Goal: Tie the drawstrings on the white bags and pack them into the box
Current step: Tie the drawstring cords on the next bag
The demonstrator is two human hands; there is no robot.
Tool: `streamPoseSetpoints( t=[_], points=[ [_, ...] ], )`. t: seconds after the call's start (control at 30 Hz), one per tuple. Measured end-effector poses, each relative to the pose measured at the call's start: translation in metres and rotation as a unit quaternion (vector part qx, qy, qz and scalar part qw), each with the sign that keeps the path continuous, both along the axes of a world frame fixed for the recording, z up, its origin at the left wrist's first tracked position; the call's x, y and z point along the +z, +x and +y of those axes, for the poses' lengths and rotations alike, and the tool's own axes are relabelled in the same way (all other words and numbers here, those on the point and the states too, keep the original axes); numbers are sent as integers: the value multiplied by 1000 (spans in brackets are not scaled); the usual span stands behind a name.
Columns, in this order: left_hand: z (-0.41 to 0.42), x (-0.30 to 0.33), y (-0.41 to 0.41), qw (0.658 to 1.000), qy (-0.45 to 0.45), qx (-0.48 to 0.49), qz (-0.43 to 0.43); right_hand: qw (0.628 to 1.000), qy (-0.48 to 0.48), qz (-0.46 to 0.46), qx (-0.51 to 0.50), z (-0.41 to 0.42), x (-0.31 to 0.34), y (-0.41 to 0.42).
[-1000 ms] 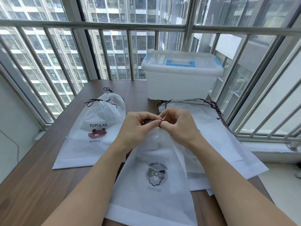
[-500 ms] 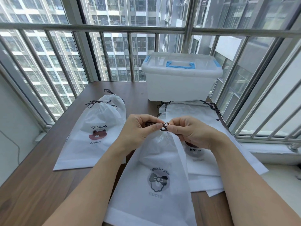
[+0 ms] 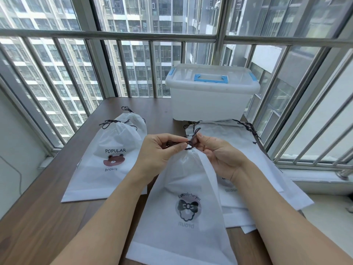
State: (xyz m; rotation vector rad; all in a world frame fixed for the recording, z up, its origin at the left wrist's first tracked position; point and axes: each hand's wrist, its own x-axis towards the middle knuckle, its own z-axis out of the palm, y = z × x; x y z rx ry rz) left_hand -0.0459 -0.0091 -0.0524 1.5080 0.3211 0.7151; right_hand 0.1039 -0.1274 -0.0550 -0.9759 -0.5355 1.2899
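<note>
Knot in progress at the counter [image 3: 47, 217]

Left hand [image 3: 158, 152] and right hand [image 3: 219, 155] each keep a closed grip pinching the dark drawstring [image 3: 193, 139] above the bow-print bag [image 3: 183, 203]; slack could undo the knot. Lidded box [image 3: 212, 92] waits at twelve o'clock.

White bags [image 3: 183, 222] with dark drawstrings [image 3: 193, 139]; blue-handled translucent white box [image 3: 212, 98]

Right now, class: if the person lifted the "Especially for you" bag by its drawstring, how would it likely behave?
The bag would probably hang limp: its thin fabric gathers into soft folds under the cinched neck. It looks light and lies nearly flat on the table, so it seems empty. The drawstring, pinched by the left hand and right hand, looks thin and floppy.
</note>
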Motion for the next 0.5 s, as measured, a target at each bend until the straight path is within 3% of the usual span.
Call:
streamPoseSetpoints(
  t=[0.27,0.4,0.5],
  points=[
    [-3,-2,1,1000,17,6,-6,998,-27,60,22,-8,14,-4],
    [-7,1,-1,998,38,-43,-13,997,-36,-33,52,-13,21,-3],
    [-8,0,0,997,76,-17,11,979,-42,-200,11,-12,22,-7]
  ],
)
